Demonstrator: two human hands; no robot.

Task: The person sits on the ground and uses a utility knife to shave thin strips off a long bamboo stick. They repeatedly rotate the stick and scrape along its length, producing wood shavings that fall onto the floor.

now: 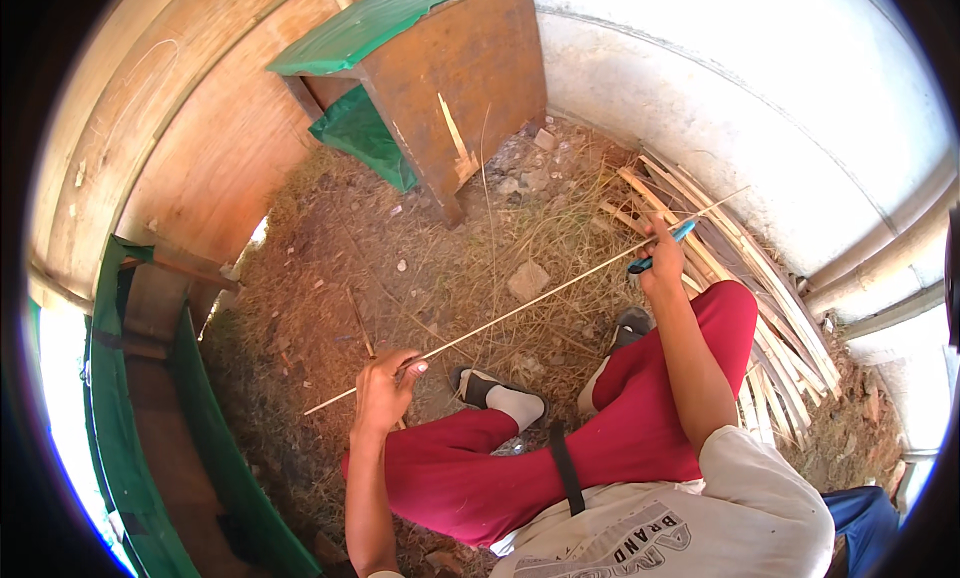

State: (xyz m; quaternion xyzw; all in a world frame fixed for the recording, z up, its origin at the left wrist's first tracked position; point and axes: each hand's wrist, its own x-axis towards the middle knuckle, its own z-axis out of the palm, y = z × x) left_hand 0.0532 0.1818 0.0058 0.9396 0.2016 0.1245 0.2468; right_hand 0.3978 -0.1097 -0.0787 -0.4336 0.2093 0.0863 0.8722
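A long, thin bamboo strip (520, 307) slants across in front of me, its left end lower and nearer than its right. Toward its left end, my left hand (384, 390) has its fingers closed around the strip. My right hand (662, 260) is closed on a teal-and-black handled tool, apparently a utility knife (684, 231), with the strip running along the same hand. The tool's blade cannot be made out. Just beyond my right hand lies a pile of split bamboo strips (775, 278) on the ground.
A brown wooden cabinet (450, 78) with green sheeting stands at the far side, a splintered piece of wood (453, 133) leaning on it. A green-edged wooden frame (150, 408) stands at left. A stone (527, 280) and dry grass lie before my feet. A white wall (700, 68) closes the right.
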